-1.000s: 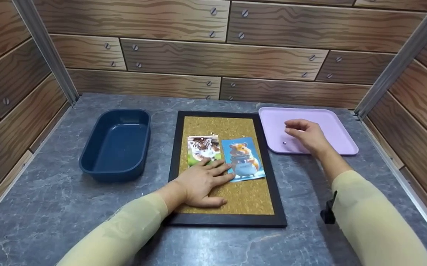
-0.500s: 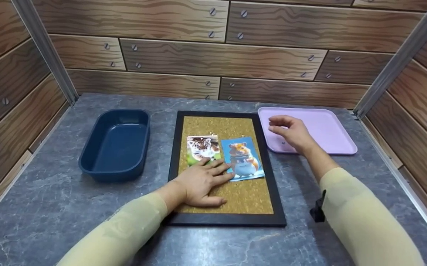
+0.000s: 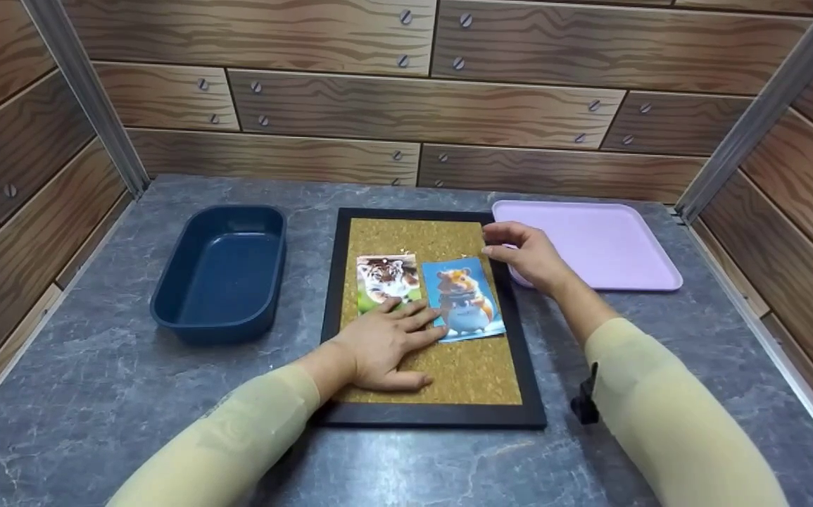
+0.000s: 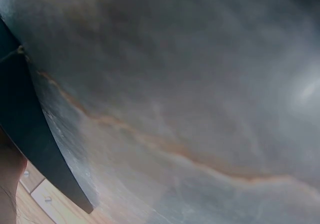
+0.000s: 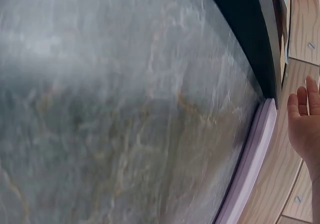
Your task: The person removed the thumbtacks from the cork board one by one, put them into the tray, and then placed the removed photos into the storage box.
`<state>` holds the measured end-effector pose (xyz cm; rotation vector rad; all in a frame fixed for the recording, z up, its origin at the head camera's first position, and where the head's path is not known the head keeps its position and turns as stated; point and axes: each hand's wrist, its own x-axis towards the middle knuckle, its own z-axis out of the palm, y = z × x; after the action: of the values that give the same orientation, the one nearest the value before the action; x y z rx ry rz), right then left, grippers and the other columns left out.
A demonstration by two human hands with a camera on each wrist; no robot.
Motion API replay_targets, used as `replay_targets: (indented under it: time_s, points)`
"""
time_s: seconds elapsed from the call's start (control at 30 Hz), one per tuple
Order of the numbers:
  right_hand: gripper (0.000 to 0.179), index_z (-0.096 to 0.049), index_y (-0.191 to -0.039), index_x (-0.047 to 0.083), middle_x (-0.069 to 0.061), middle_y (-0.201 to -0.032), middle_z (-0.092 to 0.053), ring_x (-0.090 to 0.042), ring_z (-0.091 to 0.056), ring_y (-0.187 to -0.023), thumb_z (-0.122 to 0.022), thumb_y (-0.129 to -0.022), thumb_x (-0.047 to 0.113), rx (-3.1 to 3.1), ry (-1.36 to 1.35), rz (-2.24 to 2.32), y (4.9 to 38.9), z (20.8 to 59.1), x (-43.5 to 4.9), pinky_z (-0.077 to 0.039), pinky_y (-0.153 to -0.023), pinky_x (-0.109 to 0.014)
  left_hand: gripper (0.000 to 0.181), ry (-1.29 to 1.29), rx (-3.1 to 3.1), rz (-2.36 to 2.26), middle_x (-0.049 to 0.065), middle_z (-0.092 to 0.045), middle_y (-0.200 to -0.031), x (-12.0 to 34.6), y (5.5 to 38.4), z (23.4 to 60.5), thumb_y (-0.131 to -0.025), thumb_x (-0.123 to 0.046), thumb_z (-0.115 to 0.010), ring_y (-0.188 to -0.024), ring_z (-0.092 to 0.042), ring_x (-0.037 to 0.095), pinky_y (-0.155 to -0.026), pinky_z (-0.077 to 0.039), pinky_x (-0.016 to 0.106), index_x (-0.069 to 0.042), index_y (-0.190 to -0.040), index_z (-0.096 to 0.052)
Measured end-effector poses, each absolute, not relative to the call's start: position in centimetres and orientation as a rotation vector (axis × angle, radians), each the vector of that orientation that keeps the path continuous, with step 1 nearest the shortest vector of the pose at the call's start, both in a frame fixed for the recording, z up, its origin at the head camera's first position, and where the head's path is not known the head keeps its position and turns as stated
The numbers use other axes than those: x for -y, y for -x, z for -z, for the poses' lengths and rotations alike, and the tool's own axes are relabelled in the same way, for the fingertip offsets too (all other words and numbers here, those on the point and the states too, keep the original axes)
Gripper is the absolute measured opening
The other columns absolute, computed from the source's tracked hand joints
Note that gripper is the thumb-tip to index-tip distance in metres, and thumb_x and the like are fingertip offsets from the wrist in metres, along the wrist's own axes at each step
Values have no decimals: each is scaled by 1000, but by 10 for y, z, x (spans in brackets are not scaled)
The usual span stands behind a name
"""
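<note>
In the head view, my left hand (image 3: 385,348) lies flat with spread fingers on the cork board (image 3: 469,377), covering the bottom of a tiger picture (image 3: 381,282). Its fingertips reach the left edge of a hamster picture (image 3: 466,303). A small pin head (image 3: 384,260) shows at the top of the tiger picture. My right hand (image 3: 533,257) hovers over the board's right frame and the tray's left edge, thumb and forefinger toward the hamster picture's top. Whether those fingers hold something small cannot be made out, nor in the right wrist view, where the hand (image 5: 305,124) shows at the edge.
A pink-purple tray (image 3: 610,246) sits right of the board, against its black frame (image 3: 434,415). At the left stands a deep blue bin (image 3: 219,282). Wood-patterned panels (image 3: 420,113) enclose the grey marbled table (image 3: 392,465) at the back and both sides.
My right hand has moved left from above the tray to the board's right edge. The small silver pin seen on the tray before is out of sight now. My left hand has stayed put.
</note>
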<state>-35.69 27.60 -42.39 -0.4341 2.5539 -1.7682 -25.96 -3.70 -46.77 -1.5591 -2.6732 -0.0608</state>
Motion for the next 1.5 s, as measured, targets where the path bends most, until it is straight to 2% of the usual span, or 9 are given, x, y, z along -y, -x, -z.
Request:
replay_targets:
  time_s: [0.17, 0.43, 0.93, 1.03, 1.23, 1.5]
  points:
    - [47, -57, -142, -14, -32, -140, -61, -44, -55, -135, -72, -99, 1, -2535, 430, 1736, 357, 426, -269, -50, -95, -18, 83, 1561, 2679, 48, 4, -20, -176, 37, 260, 467, -104, -72, -34, -162, -19, 29, -127, -22, 56, -23, -170, -27]
    - [52, -53, -147, -11, -30, -144, -59, -42, -55, -137, -71, -101, 4, -2493, 393, 1674, 358, 433, -267, -50, -98, -21, 83, 1557, 2699, 33, 4, -19, -177, 37, 259, 465, -104, -73, -33, -162, -17, 28, -127, -21, 56, -24, -171, -25]
    - [54, -50, -149, -13, -32, -145, -57, -42, -53, -139, -69, -100, 1, -2465, 411, 1647, 357, 441, -267, -47, -100, -20, 83, 1559, 2682, 64, 5, -21, -176, 37, 258, 465, -104, -72, -35, -162, -19, 29, -127, -21, 56, -23, -170, -28]
    - [55, -50, -150, -12, -31, -147, -57, -41, -52, -141, -70, -100, 2, -2469, 405, 1621, 358, 442, -267, -46, -106, -24, 83, 1560, 2679, 73, 5, -23, -176, 38, 259, 466, -104, -72, -36, -161, -20, 29, -127, -21, 57, -23, -170, -29]
    - [56, -52, -149, -10, -28, -149, -57, -39, -52, -142, -73, -100, 5, -2499, 413, 1546, 359, 442, -267, -40, -118, -43, 82, 1564, 2690, 89, 4, -22, -176, 39, 259, 466, -104, -71, -36, -162, -19, 29, -127, -21, 57, -23, -170, -28]
    - [58, -55, -148, -6, -23, -146, -62, -36, -54, -139, -77, -98, 11, -2592, 424, 1407, 358, 443, -269, -38, -119, -50, 82, 1570, 2689, 99, 5, -21, -176, 39, 259, 466, -104, -71, -35, -162, -18, 29, -127, -20, 57, -23, -170, -28]
